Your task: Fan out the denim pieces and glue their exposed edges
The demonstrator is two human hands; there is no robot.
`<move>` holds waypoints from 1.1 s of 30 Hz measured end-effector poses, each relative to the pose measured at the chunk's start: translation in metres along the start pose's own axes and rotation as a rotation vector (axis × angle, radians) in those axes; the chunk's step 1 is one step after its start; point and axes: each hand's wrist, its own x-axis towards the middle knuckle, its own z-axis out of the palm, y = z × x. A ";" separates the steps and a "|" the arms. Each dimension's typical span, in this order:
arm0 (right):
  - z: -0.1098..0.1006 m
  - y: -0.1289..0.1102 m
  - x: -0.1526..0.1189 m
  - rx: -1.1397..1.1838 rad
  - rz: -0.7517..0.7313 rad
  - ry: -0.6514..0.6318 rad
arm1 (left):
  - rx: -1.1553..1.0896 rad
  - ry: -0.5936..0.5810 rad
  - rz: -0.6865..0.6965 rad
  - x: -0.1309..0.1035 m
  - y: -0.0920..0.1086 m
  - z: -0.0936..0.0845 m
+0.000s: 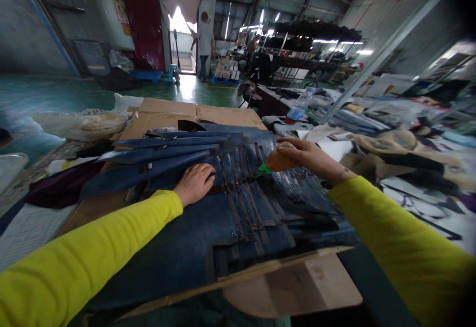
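Note:
Layered dark blue sheets (174,228) with grey-brown strips along their edges are spread over cardboard in front of me. My left hand (195,183) lies on the sheets left of the strips, palm down; its fingers look slightly bent and hold nothing that shows. On the right, my right hand (307,157) is wrapped round an orange-brown squeeze bottle (281,160) with a green nozzle (263,169). The nozzle points down and left, close over the strips. Shiny wet-looking lines run along several strips. Whether the tip touches them cannot be made out.
Flat cardboard (167,107) extends behind the sheets. A plastic bag (84,124) sits at the left, a clear bottle with red liquid (297,109) behind at the right. Fabric piles (390,143) cover the right side. A person (204,44) stands near the doorway.

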 end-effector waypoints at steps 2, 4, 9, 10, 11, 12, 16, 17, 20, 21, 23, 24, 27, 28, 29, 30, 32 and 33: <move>-0.001 -0.002 -0.001 0.016 0.016 0.019 | -0.002 0.003 0.001 0.000 -0.001 0.001; 0.001 -0.004 -0.001 0.018 0.006 0.043 | -0.004 0.007 0.002 0.000 -0.001 0.001; 0.004 -0.005 -0.003 -0.021 -0.019 0.035 | -0.003 0.017 0.002 -0.001 0.000 0.001; 0.003 -0.004 -0.004 -0.015 -0.013 0.024 | -0.002 0.017 0.002 -0.001 0.000 0.001; 0.001 -0.002 -0.004 -0.003 -0.008 0.016 | -0.002 0.016 0.002 0.000 0.000 0.001; 0.000 0.000 -0.005 0.013 -0.005 0.012 | -0.001 0.014 0.003 0.000 0.000 0.000; -0.004 0.002 -0.008 0.031 -0.009 0.021 | 0.003 0.003 0.002 0.000 0.000 0.000; -0.004 0.001 -0.009 0.024 -0.014 0.023 | 0.003 0.006 0.005 0.000 0.000 0.001; -0.003 -0.004 -0.013 0.009 -0.032 0.013 | 0.000 0.017 0.017 0.000 -0.001 0.001; -0.003 -0.006 -0.015 0.009 -0.032 0.001 | -0.003 0.019 0.018 0.000 -0.001 0.002; -0.004 -0.009 -0.018 0.017 -0.021 -0.033 | -0.008 0.018 0.014 0.000 -0.001 0.002; -0.005 -0.010 -0.019 0.024 -0.012 -0.045 | -0.010 0.016 0.009 0.000 0.000 0.002; -0.005 -0.011 -0.020 0.042 -0.013 -0.029 | -0.003 0.017 0.007 0.000 0.000 0.001; -0.004 -0.010 -0.019 0.042 -0.025 -0.011 | -0.001 0.019 0.010 0.000 0.000 0.001; -0.002 -0.010 -0.019 0.039 -0.036 0.005 | 0.001 0.020 0.013 0.000 0.000 0.001; -0.001 -0.009 -0.018 0.037 -0.046 0.015 | 0.001 0.020 0.014 0.000 0.000 0.001; 0.000 -0.007 -0.018 0.034 -0.052 0.009 | -0.001 0.019 0.010 0.000 -0.001 0.001; -0.001 -0.006 -0.019 0.030 -0.051 -0.008 | -0.004 0.019 0.008 0.000 -0.001 0.001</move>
